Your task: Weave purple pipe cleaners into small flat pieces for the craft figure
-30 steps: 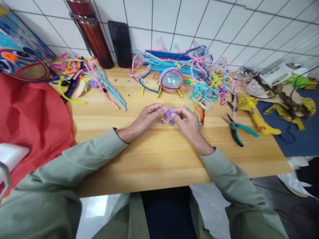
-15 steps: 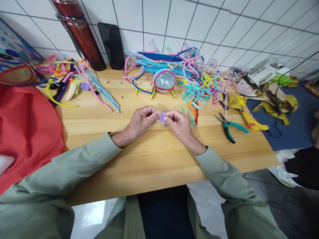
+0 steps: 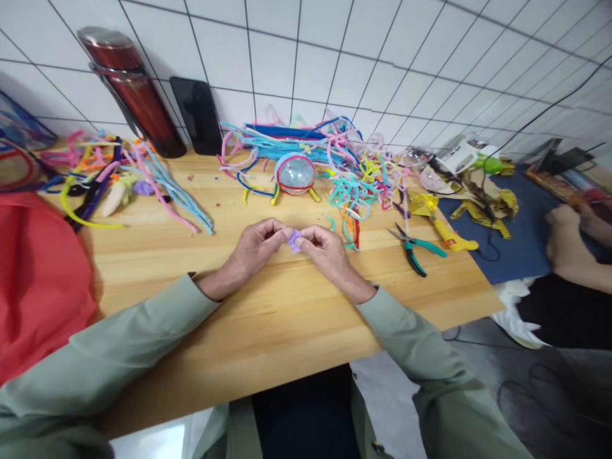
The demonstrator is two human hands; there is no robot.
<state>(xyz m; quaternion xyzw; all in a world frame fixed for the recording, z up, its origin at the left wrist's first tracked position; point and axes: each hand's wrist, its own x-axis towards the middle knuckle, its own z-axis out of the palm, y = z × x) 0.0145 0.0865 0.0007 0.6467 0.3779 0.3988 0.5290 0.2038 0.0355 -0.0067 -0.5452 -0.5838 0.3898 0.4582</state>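
My left hand (image 3: 252, 250) and my right hand (image 3: 326, 250) meet over the middle of the wooden table (image 3: 268, 319). Between their fingertips they pinch a small purple coiled pipe-cleaner piece (image 3: 294, 240). Both wrists rest on the tabletop. Just beyond the hands stands a clear plastic ball (image 3: 294, 173) ringed with a red pipe cleaner and set on yellow legs.
Heaps of coloured pipe cleaners lie at the back centre (image 3: 344, 166) and back left (image 3: 105, 172). Teal-handled pliers (image 3: 414, 247) and a yellow glue gun (image 3: 452, 236) lie to the right. A red flask (image 3: 134, 89) and dark phone (image 3: 198, 115) lean on the tiled wall. Red cloth (image 3: 33, 280) covers the left; another person's hand (image 3: 568, 239) is at far right.
The view has tilted up and swung right, bringing another person's hand into sight. My hands stay together on the purple piece, fingers shifting slightly.
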